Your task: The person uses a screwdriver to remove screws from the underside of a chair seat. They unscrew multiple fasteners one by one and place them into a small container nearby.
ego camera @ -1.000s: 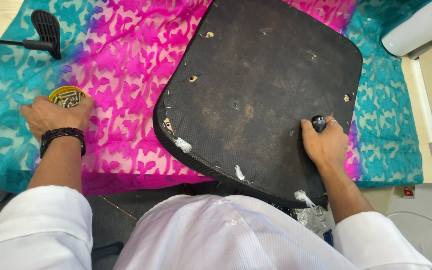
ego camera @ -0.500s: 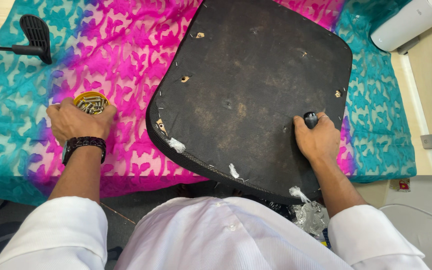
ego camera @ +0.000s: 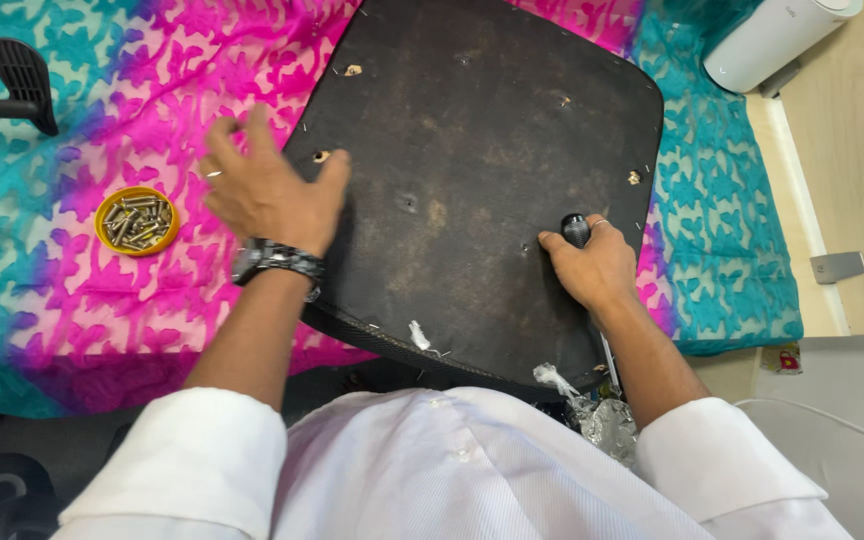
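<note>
A large black chair-seat board (ego camera: 482,130) lies underside up on a pink and teal patterned cloth (ego camera: 102,290). My left hand (ego camera: 267,190) hovers over the board's left edge with fingers spread, holding nothing that I can see. My right hand (ego camera: 592,265) rests on the board near its right edge, closed around a black tool handle (ego camera: 575,229) that stands upright. A small yellow dish of metal screws (ego camera: 135,220) sits on the cloth to the left of my left hand.
A black lever with a paddle end (ego camera: 17,80) lies at the far left on the cloth. A white cylinder (ego camera: 772,40) lies at the top right. Crumpled clear plastic (ego camera: 602,420) sits below the board near my lap.
My left hand left the yellow dish of screws and moved right to the board's left edge, fingers now spread. The right hand kept its grip on the handle.
</note>
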